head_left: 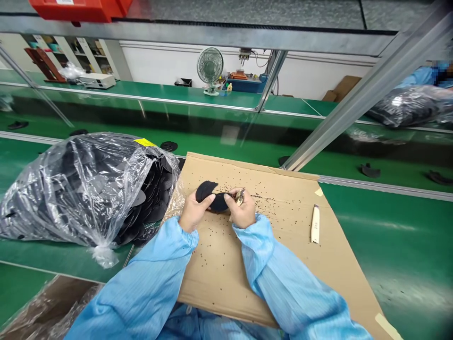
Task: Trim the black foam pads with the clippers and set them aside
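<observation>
My left hand (193, 211) pinches a black, flat, curved piece (205, 190) between thumb and fingers, above a cardboard sheet (212, 297). The piece is rounded with an open notch, and it reaches across to my right hand (245, 211). My right thumb and fingers close on its right end. Tucked in the same hand is a small tool with metal jaws (241, 195); its exact kind is partly hidden by the fingers. Small black scraps are scattered over the cardboard around both hands. To the right lies a cream-handled cutter (314, 224), apart from the hands.
A clear plastic bag (78, 189) full of black discs bulges on the left. A slanted metal post (339, 94) rises behind the cardboard at right. Black pieces (370, 170) lie on the green conveyor behind. A fan (210, 65) and a person's blue sleeve (417, 77) are farther back.
</observation>
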`<state>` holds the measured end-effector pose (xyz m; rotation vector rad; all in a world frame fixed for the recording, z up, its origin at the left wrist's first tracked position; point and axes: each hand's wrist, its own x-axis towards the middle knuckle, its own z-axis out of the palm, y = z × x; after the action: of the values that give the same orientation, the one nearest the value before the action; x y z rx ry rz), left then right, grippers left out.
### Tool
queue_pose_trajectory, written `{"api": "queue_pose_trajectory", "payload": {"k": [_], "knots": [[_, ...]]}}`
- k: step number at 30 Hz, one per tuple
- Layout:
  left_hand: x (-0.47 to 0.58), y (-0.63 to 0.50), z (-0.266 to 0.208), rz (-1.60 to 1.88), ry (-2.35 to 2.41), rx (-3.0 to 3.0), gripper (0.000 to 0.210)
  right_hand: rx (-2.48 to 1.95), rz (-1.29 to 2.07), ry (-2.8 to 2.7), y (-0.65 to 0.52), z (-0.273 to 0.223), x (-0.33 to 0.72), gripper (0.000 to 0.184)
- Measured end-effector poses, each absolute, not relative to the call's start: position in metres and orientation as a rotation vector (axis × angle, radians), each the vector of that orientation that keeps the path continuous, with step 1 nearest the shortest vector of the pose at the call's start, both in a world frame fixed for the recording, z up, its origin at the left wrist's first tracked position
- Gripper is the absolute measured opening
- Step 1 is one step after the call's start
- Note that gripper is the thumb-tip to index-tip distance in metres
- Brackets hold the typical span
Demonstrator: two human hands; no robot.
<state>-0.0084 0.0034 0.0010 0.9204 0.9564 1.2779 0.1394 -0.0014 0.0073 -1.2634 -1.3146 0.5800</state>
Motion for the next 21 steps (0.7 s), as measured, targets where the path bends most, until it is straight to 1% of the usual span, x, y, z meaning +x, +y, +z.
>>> {"api": "queue_pose_trajectory", "payload": {"k": [5, 8, 11, 14, 21], "knots": [[-0.007, 0.003, 0.002, 1.253, 0.83, 0.806, 0.053, -1.151, 0.691, -0.909, 0.002, 0.002, 0.131, 0.029], [-0.006, 0.004, 0.002, 1.303, 0.789, 0.789, 0.053, -1.13, 0.779, -0.988, -0.003, 0.002, 0.124, 0.032], [-0.007, 0.005, 0.002, 1.377, 0.796, 0.742, 0.051, -1.191, 0.765, -1.202, -0.011, 0.005, 0.119, 0.026], [-0.007, 0.006, 0.002, 1.343, 0.764, 0.731, 0.051, -1.27, 0.668, -1.306, -0.015, 0.006, 0.117, 0.017], [-0.007, 0.002, 0.005, 1.282, 0.738, 0.741, 0.044, -1.365, 0.537, -1.33, -0.016, 0.002, 0.117, 0.019]]}}
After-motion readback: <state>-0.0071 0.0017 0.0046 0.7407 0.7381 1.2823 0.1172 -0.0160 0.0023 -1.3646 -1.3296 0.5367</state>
